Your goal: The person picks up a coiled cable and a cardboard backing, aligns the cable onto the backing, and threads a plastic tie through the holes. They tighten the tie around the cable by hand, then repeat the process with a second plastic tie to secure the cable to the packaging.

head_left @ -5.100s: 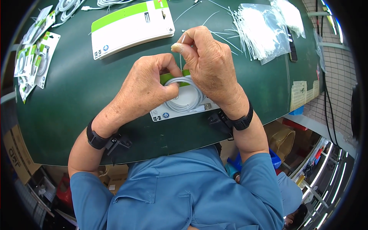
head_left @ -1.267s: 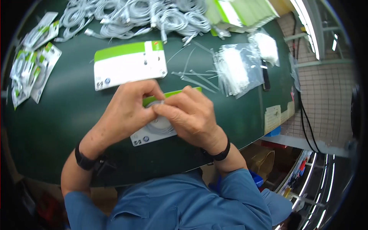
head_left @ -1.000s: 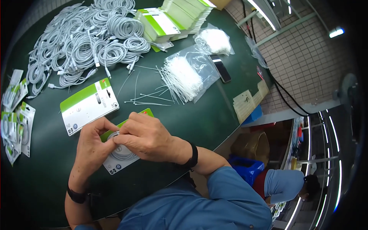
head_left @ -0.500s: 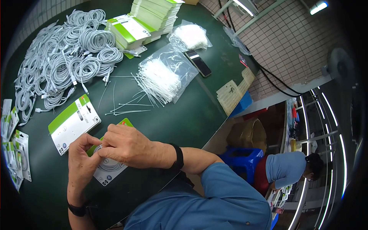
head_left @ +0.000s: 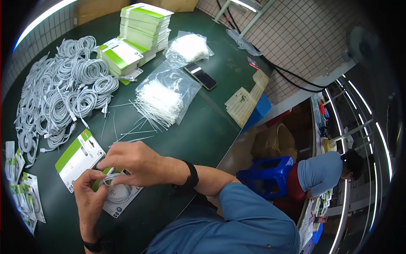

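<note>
A coiled white cable [head_left: 119,193] lies on a green-and-white packaging card [head_left: 122,206] near the table's front edge. At the coil's upper end, my left hand [head_left: 89,194] pinches the cable between thumb and fingers, close to a white plug end. My right hand [head_left: 141,164] reaches over the card from the right, its fingers bent and gripping the cable at the same spot. Its fingers partly cover the card's top. Whether a thin tie is also between the fingertips, I cannot tell. Another green-and-white card [head_left: 82,158], with no cable on it, lies just beyond my hands.
A heap of coiled cables [head_left: 63,91] covers the far left. Stacked cards [head_left: 144,27], bags of white zip ties [head_left: 158,101] and a phone [head_left: 200,76] stand or lie farther back. Packed cards [head_left: 25,199] lie at the left edge. A person [head_left: 321,173] sits at the right.
My fingers have parted slightly at the coil's upper end, and more of the cable and its plug now shows. The whole view has shifted a little.
</note>
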Available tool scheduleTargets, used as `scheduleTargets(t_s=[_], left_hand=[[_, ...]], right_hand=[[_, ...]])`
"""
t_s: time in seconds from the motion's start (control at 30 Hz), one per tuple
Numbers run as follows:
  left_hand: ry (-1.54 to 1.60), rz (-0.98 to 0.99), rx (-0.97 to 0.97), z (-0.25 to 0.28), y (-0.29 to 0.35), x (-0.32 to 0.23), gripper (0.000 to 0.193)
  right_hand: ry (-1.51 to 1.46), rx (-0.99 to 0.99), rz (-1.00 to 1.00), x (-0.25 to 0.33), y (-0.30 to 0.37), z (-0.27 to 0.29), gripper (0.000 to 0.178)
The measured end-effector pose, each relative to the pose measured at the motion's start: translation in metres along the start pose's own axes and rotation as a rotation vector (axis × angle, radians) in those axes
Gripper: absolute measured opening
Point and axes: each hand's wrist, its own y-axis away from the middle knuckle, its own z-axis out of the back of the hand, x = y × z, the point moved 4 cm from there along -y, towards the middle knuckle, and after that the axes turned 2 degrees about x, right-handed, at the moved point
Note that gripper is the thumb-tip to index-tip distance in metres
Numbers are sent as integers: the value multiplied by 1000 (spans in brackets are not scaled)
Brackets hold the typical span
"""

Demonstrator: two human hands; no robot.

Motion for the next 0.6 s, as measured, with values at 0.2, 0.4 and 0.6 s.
scheduleTargets(t_s=[0.2,0.4,0.6], left_hand=[[-39,-169,-101,10,11,-22,20],[-322,-365,-11,-10,24,-48,25],[-649,-706,19,-24,26,-66,28]], right_hand=[[-552,-134,-611,-58,13,14,24],[-1194,468,-704,-47,28,-45,18],[-1257,520,-783,-42,27,-47,17]])
